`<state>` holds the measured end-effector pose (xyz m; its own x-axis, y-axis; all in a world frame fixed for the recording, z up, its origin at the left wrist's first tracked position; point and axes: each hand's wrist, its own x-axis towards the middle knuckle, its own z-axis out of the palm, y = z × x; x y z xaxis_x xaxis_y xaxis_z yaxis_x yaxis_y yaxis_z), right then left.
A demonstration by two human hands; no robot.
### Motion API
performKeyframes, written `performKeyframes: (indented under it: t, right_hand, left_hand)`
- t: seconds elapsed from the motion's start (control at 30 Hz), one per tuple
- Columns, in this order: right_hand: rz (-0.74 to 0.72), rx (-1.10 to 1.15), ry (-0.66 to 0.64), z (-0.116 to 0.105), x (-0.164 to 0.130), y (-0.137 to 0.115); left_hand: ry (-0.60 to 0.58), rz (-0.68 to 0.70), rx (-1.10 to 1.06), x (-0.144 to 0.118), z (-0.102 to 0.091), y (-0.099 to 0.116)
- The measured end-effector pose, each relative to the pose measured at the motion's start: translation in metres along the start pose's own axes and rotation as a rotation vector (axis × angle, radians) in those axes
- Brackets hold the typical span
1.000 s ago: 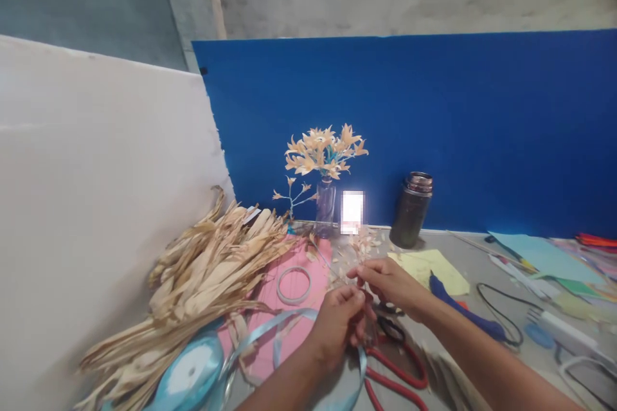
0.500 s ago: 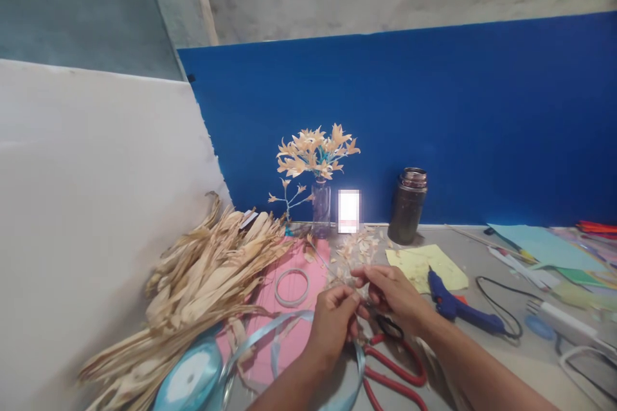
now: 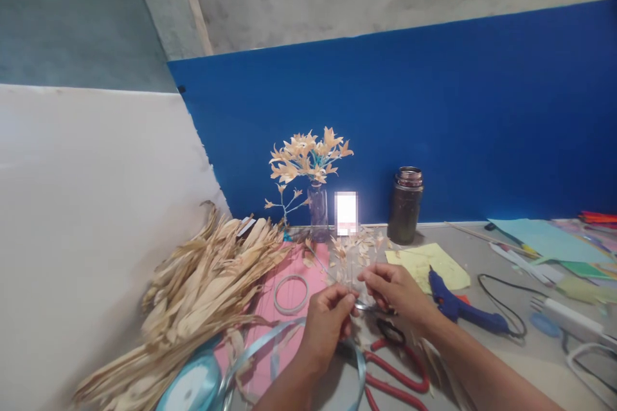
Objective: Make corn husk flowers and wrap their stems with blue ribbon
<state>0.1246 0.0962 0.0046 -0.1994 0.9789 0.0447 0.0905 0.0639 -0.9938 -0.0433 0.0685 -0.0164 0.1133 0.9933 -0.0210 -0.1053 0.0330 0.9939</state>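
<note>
Soft, even daylight filled the scene; a white glare burned beside the glass vase (image 3: 317, 208), while edges bowed and foreground hands blurred slightly.

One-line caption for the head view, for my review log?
Both hands, left and right, pinch a small sprig above red scissors, beside dried husks and blue ribbon.

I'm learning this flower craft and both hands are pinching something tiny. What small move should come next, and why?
Probably a gentle twist between the fingertips. The left hand and right hand meet on a thin stem, too small to see clearly, with loose dried petals just beyond and the scissors lying untouched below.
</note>
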Motion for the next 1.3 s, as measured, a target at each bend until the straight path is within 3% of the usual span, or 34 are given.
performKeyframes:
  t: [0.17, 0.47, 0.73, 0.97, 1.1, 1.23, 1.3]
  right_hand:
    - [-0.024, -0.019, 0.002, 0.011, -0.005, 0.005]
    - [-0.049, -0.023, 0.068, 0.012, -0.001, 0.01]
    - [0.023, 0.064, 0.019, 0.013, -0.004, 0.003]
    - [0.089, 0.088, -0.036, 0.017, 0.051, 0.002]
    - [0.106, -0.037, -0.097, 0.026, 0.078, -0.007]
    - [0.004, -0.102, -0.066, 0.024, 0.062, -0.025]
    - [-0.012, -0.053, -0.149, 0.023, 0.044, -0.032]
  left_hand:
    - [-0.062, -0.031, 0.048, -0.007, 0.007, 0.0]
    - [0.019, -0.029, 0.027, -0.005, 0.005, -0.004]
    - [0.034, 0.016, 0.028, -0.007, 0.005, 0.001]
    - [0.263, 0.099, -0.069, 0.0, -0.001, 0.001]
    - [0.273, 0.101, -0.104, 0.002, -0.004, 0.006]
    - [0.26, 0.091, -0.113, 0.001, -0.003, 0.01]
    - [0.242, 0.084, -0.119, 0.001, -0.001, 0.009]
